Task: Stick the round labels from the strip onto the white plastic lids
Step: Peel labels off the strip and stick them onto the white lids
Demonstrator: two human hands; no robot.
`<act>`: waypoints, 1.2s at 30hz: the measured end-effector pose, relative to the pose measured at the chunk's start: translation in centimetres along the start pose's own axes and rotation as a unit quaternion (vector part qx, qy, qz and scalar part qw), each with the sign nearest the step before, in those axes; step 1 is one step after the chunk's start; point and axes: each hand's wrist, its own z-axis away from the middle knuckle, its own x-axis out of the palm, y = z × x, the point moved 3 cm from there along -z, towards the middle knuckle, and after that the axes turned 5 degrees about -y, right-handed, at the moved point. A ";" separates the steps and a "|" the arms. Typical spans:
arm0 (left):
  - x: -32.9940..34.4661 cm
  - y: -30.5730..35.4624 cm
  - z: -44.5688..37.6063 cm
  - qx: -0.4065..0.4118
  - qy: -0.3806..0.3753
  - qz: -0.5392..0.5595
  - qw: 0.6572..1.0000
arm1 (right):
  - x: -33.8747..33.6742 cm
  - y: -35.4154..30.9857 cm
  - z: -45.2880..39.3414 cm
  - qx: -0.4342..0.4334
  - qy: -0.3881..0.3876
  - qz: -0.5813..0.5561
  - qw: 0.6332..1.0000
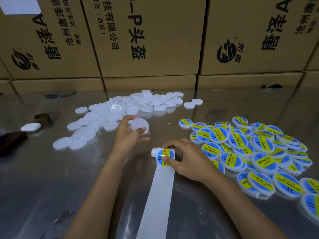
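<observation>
- The round label (164,156) sits at the far end of the white strip (156,197), which runs down to the table's near edge.
- The right hand (187,161) pinches that label with thumb and fingertips.
- The left hand (128,135) grips a bare lid (139,125) just above the table (51,187).
- The pile of bare lids (120,111) lies far left; the labelled lids (255,152) crowd the right edge.
- Bare table shows between the piles.

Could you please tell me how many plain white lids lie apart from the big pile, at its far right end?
2: one lid nearer the unlabelled pile, the other lid just right of it, the two touching or overlapping. None look hidden there.
</observation>
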 end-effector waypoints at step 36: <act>4.2 -0.2 1.1 -0.043 -0.095 0.141 0.985 | -2.3 -0.1 -0.1 0.064 0.197 -0.209 0.956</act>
